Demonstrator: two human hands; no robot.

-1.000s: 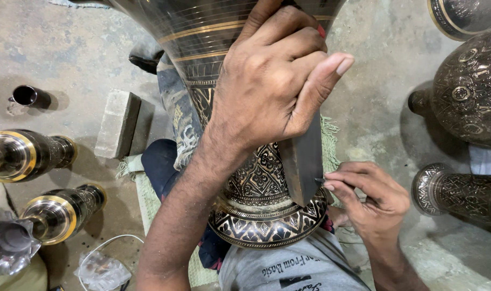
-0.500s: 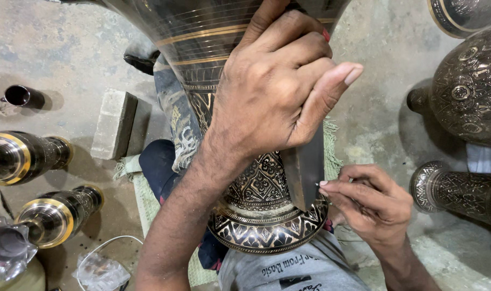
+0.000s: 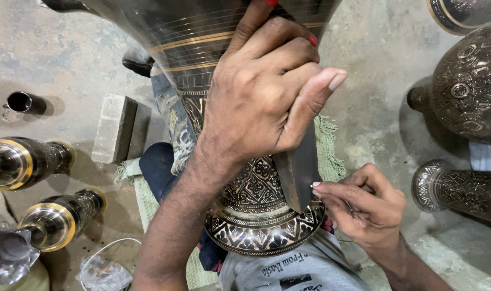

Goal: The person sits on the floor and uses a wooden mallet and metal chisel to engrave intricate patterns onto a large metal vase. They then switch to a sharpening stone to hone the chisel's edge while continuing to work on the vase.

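Slightly shifted since the earlier frame: left hand (image 3: 267,102) fingers are spread a bit higher on the vase (image 3: 256,199), which is laid across the lap over a green mat (image 3: 148,199) for steadying. Its grip is closed around a dark flat tool (image 3: 299,172). Right hand (image 3: 364,207) is pinched shut, fingertips at the tool's edge; what it holds cannot be told.

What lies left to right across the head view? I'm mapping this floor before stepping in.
Small dark cup → grey block → large engraved vase under the left hand → right hand → engraved vessel lying at the right.
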